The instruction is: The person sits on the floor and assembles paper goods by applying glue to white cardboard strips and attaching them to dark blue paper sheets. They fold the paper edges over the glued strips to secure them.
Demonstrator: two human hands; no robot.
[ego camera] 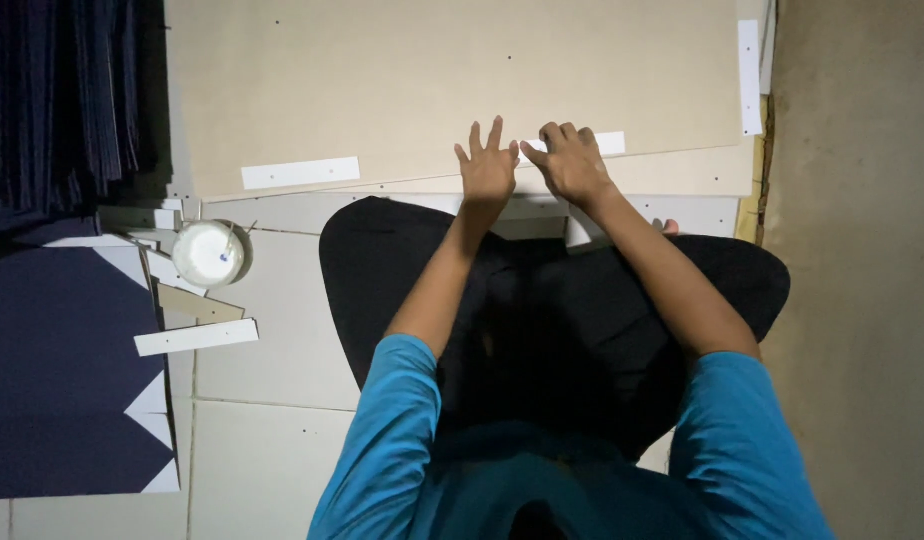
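Note:
A large beige cardboard sheet (402,80) lies on the floor in front of me. My left hand (487,165) rests flat on its near edge with fingers spread and holds nothing. Beside it, my right hand (572,160) presses curled fingers on a white paper strip (610,143) stuck to the sheet. A second white strip (300,172) lies further left on the sheet, and a third strip (749,75) runs along its right edge. My black-clad legs (562,310) are crossed below the hands.
A round white cup of glue (209,253) stands at the left on the tiled floor. Near it lie a loose white strip (196,337) and dark navy covers (62,370). A navy stack (62,100) fills the top left corner. Bare concrete floor (862,250) is at the right.

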